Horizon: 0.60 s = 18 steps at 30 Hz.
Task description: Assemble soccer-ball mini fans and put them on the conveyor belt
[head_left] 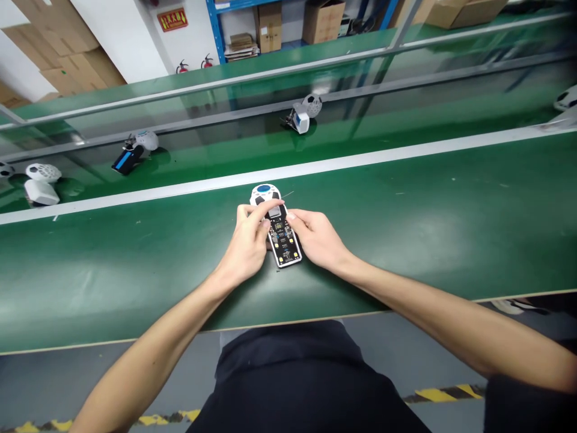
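Note:
A white handheld device [283, 240] with an exposed dark circuit board and a football-patterned round head [265, 193] lies on the green table [428, 228]. My left hand [247, 243] grips its left side, thumb and fingers pinched over the top of the board. My right hand [318, 237] holds the right side, fingers curled against the casing. Both hands are closed on the device.
Beyond a white strip, a green conveyor [406, 120] carries similar devices: one [303, 114] at the centre, one [135, 150] to the left, others [40, 183] at the far left and one [565, 99] at the far right. Cardboard boxes [270, 27] stand on blue shelving behind.

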Each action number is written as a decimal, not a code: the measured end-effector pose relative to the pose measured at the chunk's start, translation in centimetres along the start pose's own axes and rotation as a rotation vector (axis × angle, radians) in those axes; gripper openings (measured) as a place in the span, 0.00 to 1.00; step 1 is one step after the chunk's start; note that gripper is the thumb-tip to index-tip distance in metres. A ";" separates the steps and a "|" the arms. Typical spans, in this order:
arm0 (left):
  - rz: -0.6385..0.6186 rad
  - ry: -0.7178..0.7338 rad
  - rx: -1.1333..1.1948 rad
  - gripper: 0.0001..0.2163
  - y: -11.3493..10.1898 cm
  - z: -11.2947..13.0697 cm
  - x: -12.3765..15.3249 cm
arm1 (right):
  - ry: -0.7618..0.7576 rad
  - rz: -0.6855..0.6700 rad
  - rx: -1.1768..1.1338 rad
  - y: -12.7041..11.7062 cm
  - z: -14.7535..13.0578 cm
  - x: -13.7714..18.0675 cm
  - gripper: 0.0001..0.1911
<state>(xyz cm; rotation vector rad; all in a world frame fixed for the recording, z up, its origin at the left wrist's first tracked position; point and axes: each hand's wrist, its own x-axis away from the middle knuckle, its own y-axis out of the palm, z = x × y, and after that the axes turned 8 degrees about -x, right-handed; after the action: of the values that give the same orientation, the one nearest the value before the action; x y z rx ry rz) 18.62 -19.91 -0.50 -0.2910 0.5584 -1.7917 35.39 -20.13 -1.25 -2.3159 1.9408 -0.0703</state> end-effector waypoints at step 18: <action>0.194 0.121 -0.588 0.12 1.2 1.5 1.3 | 0.102 -0.196 0.158 -1.9 -1.1 3.0 0.14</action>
<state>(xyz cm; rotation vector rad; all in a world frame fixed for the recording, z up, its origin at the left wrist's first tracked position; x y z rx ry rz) 19.99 -21.71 0.07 -0.5114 1.1604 -1.4325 37.65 -22.78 -0.09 -2.4300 1.6760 -0.3528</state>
